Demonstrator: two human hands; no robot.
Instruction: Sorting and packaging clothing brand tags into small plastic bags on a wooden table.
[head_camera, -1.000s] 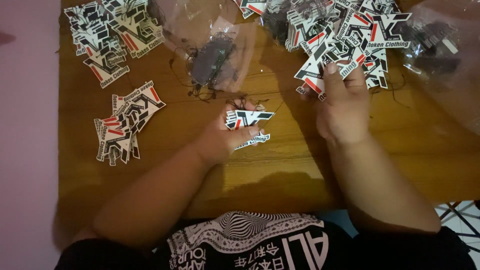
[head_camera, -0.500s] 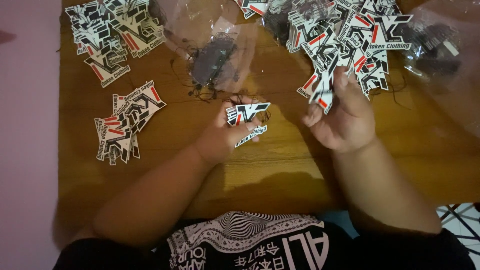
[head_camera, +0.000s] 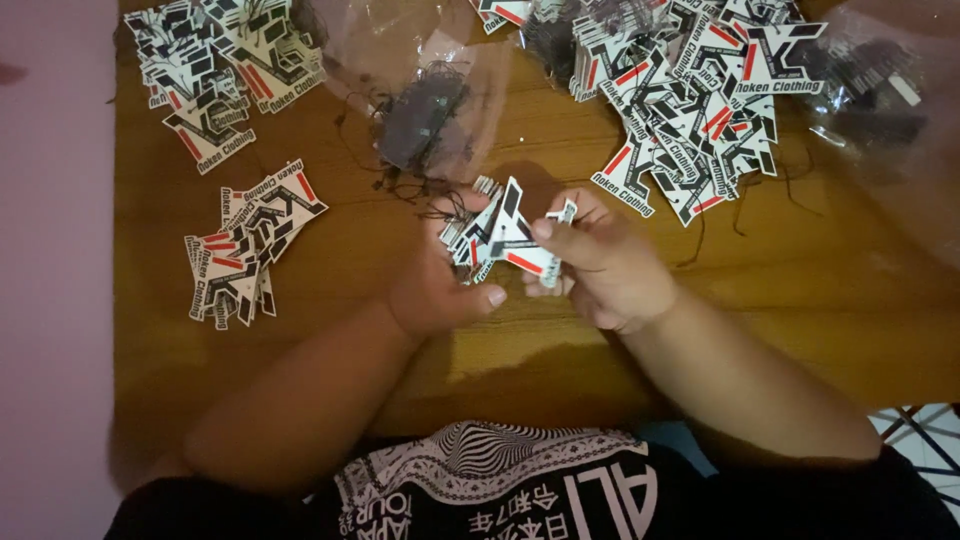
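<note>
White card tags printed in black and red sit fanned in the left hand (head_camera: 440, 285), whose fingers close around the small stack (head_camera: 490, 235) just above the wooden bench (head_camera: 560, 350), while the right hand (head_camera: 605, 265) pinches one tag's edge between thumb and fingertips, seemingly to square it onto the stack. Farther off, sorted bundles (head_camera: 245, 245) lie to the left, a loose heap (head_camera: 690, 90) to the upper right, and a clear bag of dark strings (head_camera: 425, 115) between them
</note>
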